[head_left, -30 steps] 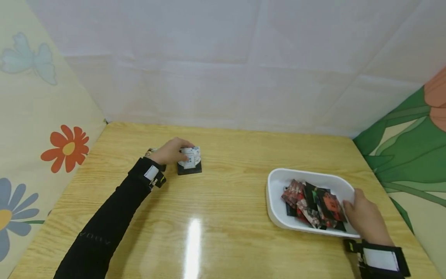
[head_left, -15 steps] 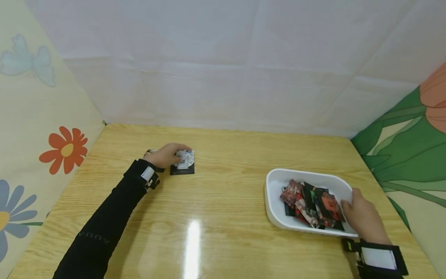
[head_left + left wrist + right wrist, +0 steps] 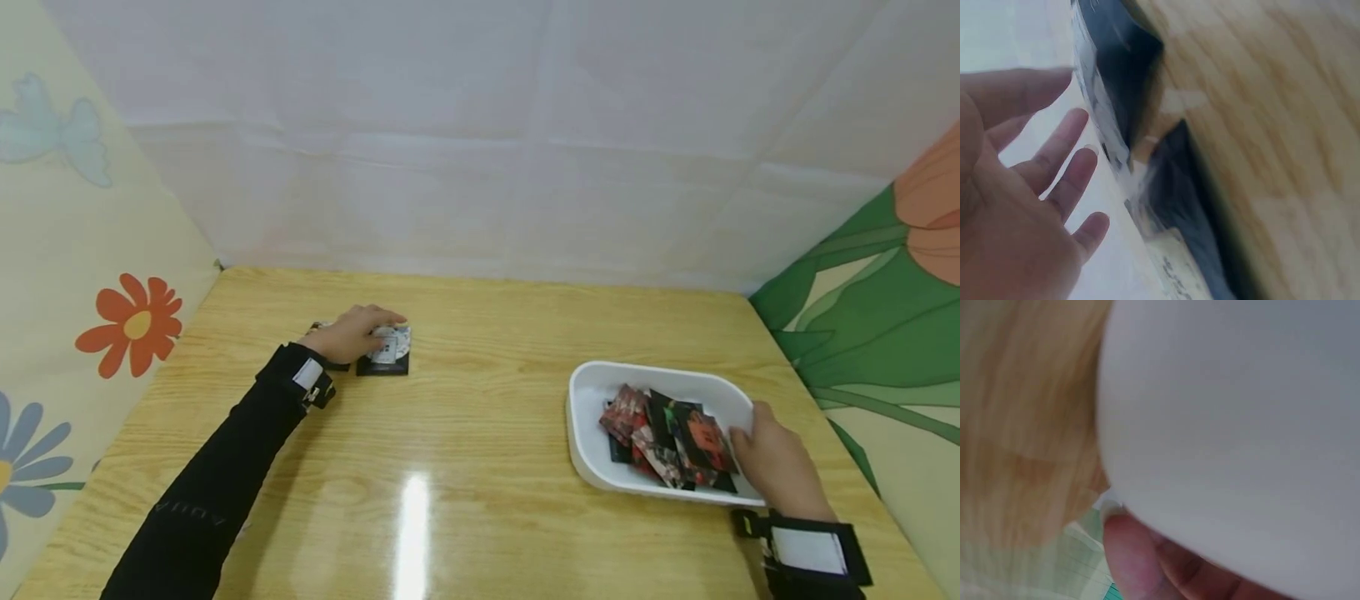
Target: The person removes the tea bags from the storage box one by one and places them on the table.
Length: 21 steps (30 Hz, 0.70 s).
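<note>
My left hand (image 3: 348,333) is over a flat black-and-white packet (image 3: 383,367) at the back left of the table, fingertips right at its white upper part. In the left wrist view its fingers are loosely spread, close by the packet's edge. A second dark packet (image 3: 1179,181) with a pale label lies beside the first one, mostly hidden under the hand and wrist in the head view. At the right, my right hand (image 3: 780,462) grips the end of a white plastic tub (image 3: 581,442), with the thumb over the rim. Several red and black packets (image 3: 671,437) lie heaped in the tub.
Both things rest on a light wooden table (image 3: 487,417), with glare at the front middle. A white sheet (image 3: 480,150) stands behind its far edge. Flower-patterned panels rise at the left (image 3: 127,325) and right (image 3: 862,350).
The left hand and the black-and-white packet under it have shifted slightly left, closer to the second packet. The right hand stays on the tub's end. The whole head view has drifted a little.
</note>
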Each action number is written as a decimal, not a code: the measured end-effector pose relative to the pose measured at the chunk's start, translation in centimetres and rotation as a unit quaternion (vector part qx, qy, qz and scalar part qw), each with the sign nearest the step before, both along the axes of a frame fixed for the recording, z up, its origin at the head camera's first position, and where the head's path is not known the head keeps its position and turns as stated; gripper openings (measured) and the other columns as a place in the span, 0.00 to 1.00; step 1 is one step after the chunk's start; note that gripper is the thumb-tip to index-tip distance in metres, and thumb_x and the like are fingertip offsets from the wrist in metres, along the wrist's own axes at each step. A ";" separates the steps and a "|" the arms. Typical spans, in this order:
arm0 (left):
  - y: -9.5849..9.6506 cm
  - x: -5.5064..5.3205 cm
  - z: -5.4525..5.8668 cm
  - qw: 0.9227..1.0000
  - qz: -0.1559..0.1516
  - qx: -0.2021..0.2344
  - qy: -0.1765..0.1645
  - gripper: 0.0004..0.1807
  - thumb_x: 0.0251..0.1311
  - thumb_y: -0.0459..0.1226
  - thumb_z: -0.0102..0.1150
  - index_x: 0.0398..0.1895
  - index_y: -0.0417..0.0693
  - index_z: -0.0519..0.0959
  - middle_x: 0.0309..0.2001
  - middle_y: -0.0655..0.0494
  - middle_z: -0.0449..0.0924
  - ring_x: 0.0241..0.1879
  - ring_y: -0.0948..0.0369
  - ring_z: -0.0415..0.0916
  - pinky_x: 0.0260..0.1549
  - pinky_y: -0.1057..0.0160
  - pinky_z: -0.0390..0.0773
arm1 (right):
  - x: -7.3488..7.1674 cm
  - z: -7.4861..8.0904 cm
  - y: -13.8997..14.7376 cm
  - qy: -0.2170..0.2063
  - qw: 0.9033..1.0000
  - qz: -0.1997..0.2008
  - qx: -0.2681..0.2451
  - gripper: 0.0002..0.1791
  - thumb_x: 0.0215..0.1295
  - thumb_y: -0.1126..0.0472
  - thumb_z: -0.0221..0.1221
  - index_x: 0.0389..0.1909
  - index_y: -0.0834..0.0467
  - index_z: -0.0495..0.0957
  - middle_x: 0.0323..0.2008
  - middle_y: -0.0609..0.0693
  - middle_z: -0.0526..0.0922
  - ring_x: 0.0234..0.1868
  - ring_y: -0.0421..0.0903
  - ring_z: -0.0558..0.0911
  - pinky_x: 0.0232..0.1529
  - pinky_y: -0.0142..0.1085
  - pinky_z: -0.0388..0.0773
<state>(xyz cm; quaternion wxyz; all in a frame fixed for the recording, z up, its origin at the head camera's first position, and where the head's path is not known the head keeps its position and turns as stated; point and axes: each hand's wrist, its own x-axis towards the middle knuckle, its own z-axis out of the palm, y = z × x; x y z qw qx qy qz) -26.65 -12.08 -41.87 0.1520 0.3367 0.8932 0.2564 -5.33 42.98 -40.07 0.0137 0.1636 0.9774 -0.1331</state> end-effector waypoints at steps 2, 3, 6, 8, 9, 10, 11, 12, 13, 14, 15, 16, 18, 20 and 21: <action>0.4 0.3 0.3 1.000 0.013 0.004 0.012 0.26 0.67 0.33 0.48 0.70 0.44 0.66 0.67 0.40 0.64 0.67 0.41 0.57 0.61 0.43 0.59 | 0.0 0.0 0.0 0.002 1.000 0.001 0.001 0.29 0.66 0.64 0.49 0.59 0.82 0.54 0.46 0.84 0.68 0.43 0.76 0.75 0.35 0.59 0.72; 0.7 0.5 0.4 0.999 0.022 0.003 0.025 0.26 0.67 0.33 0.49 0.69 0.44 0.66 0.66 0.39 0.64 0.67 0.40 0.58 0.61 0.43 0.59 | 0.0 -0.1 0.0 0.001 1.000 0.000 0.000 0.29 0.66 0.64 0.49 0.59 0.82 0.54 0.46 0.84 0.68 0.43 0.76 0.75 0.35 0.60 0.72; 2.0 2.0 1.0 0.996 0.047 -0.021 0.068 0.25 0.67 0.36 0.51 0.67 0.43 0.69 0.65 0.37 0.65 0.65 0.39 0.60 0.60 0.44 0.60 | 0.1 -0.2 0.0 0.008 1.000 0.006 -0.002 0.28 0.66 0.65 0.49 0.58 0.82 0.55 0.45 0.84 0.69 0.42 0.75 0.76 0.34 0.59 0.72; 3.3 3.2 1.3 0.992 0.054 -0.041 0.103 0.24 0.67 0.38 0.53 0.65 0.42 0.71 0.63 0.37 0.66 0.63 0.40 0.63 0.60 0.45 0.61 | 0.3 -0.3 0.0 0.014 1.000 0.009 -0.004 0.27 0.66 0.65 0.49 0.57 0.82 0.55 0.44 0.83 0.69 0.40 0.74 0.76 0.33 0.58 0.72; 4.0 3.9 1.5 0.991 0.053 -0.047 0.116 0.24 0.66 0.38 0.53 0.64 0.42 0.71 0.63 0.37 0.67 0.62 0.40 0.64 0.60 0.46 0.62 | 0.3 -0.3 0.0 0.016 1.000 0.013 -0.006 0.27 0.66 0.66 0.49 0.57 0.82 0.56 0.44 0.83 0.70 0.40 0.73 0.77 0.32 0.58 0.72; 4.8 4.6 1.7 0.989 0.049 -0.051 0.127 0.23 0.66 0.39 0.54 0.63 0.42 0.72 0.62 0.38 0.68 0.62 0.41 0.65 0.59 0.47 0.63 | 0.4 -0.3 -0.1 0.019 1.000 0.016 -0.006 0.27 0.66 0.66 0.49 0.57 0.82 0.56 0.43 0.83 0.70 0.39 0.73 0.77 0.32 0.58 0.72; 5.7 5.3 1.8 0.989 0.041 -0.050 0.136 0.23 0.66 0.39 0.54 0.63 0.42 0.73 0.61 0.39 0.69 0.61 0.42 0.67 0.59 0.49 0.63 | 0.5 -0.3 -0.1 0.020 1.000 0.017 -0.006 0.27 0.66 0.66 0.49 0.57 0.82 0.56 0.43 0.82 0.70 0.39 0.73 0.77 0.32 0.58 0.72; 6.6 5.9 1.9 0.988 0.032 -0.046 0.143 0.22 0.66 0.39 0.55 0.62 0.42 0.73 0.61 0.40 0.70 0.60 0.44 0.68 0.60 0.50 0.63 | 0.5 -0.3 -0.1 0.019 1.000 0.017 -0.006 0.27 0.66 0.65 0.49 0.57 0.82 0.56 0.43 0.82 0.70 0.39 0.73 0.77 0.32 0.57 0.73; 7.5 6.6 2.0 0.988 0.023 -0.046 0.149 0.22 0.66 0.40 0.55 0.62 0.42 0.74 0.60 0.41 0.71 0.60 0.45 0.69 0.59 0.51 0.65 | 0.6 -0.3 -0.1 0.019 1.000 0.018 -0.006 0.27 0.66 0.65 0.49 0.57 0.82 0.56 0.43 0.82 0.70 0.39 0.73 0.77 0.32 0.57 0.73; 8.5 7.2 2.2 0.987 0.012 -0.043 0.153 0.22 0.66 0.40 0.55 0.61 0.43 0.74 0.60 0.42 0.71 0.59 0.46 0.70 0.58 0.53 0.66 | 0.7 -0.3 -0.2 0.017 1.000 0.017 -0.006 0.27 0.66 0.65 0.49 0.57 0.82 0.56 0.43 0.83 0.70 0.39 0.73 0.77 0.32 0.57 0.73; 9.4 7.8 2.3 0.987 0.002 -0.037 0.154 0.22 0.66 0.40 0.55 0.61 0.43 0.74 0.59 0.43 0.72 0.58 0.48 0.71 0.57 0.54 0.67 | 0.7 -0.2 -0.2 0.015 1.000 0.014 -0.006 0.27 0.66 0.65 0.49 0.57 0.82 0.55 0.43 0.83 0.70 0.39 0.73 0.77 0.32 0.57 0.73; 10.4 8.4 2.5 0.987 -0.008 -0.029 0.156 0.22 0.66 0.41 0.55 0.61 0.44 0.74 0.58 0.44 0.73 0.57 0.49 0.73 0.56 0.56 0.69 | 0.8 -0.2 -0.2 0.013 1.000 0.011 -0.005 0.27 0.66 0.65 0.49 0.57 0.82 0.55 0.43 0.83 0.70 0.40 0.73 0.77 0.32 0.57 0.73; 12.2 9.5 2.9 0.988 -0.022 -0.014 0.155 0.21 0.66 0.41 0.55 0.60 0.45 0.75 0.57 0.46 0.75 0.55 0.52 0.75 0.53 0.58 0.71 | 0.8 -0.2 -0.3 0.012 1.000 0.006 -0.003 0.27 0.67 0.65 0.49 0.58 0.82 0.55 0.44 0.83 0.70 0.41 0.73 0.77 0.33 0.58 0.73; 14.0 10.6 3.5 0.987 -0.034 0.005 0.160 0.20 0.67 0.42 0.54 0.60 0.45 0.76 0.56 0.49 0.76 0.54 0.54 0.76 0.51 0.61 0.73 | 0.8 -0.1 -0.4 0.015 1.000 0.004 -0.001 0.28 0.67 0.65 0.49 0.58 0.82 0.55 0.45 0.83 0.70 0.41 0.74 0.77 0.34 0.58 0.73; 14.8 11.1 3.7 0.985 -0.041 0.018 0.166 0.20 0.67 0.42 0.54 0.59 0.46 0.76 0.55 0.50 0.77 0.53 0.55 0.77 0.50 0.62 0.73 | 0.8 0.0 -0.4 0.016 1.000 0.003 0.000 0.28 0.66 0.65 0.49 0.58 0.81 0.55 0.45 0.83 0.70 0.42 0.74 0.76 0.34 0.58 0.72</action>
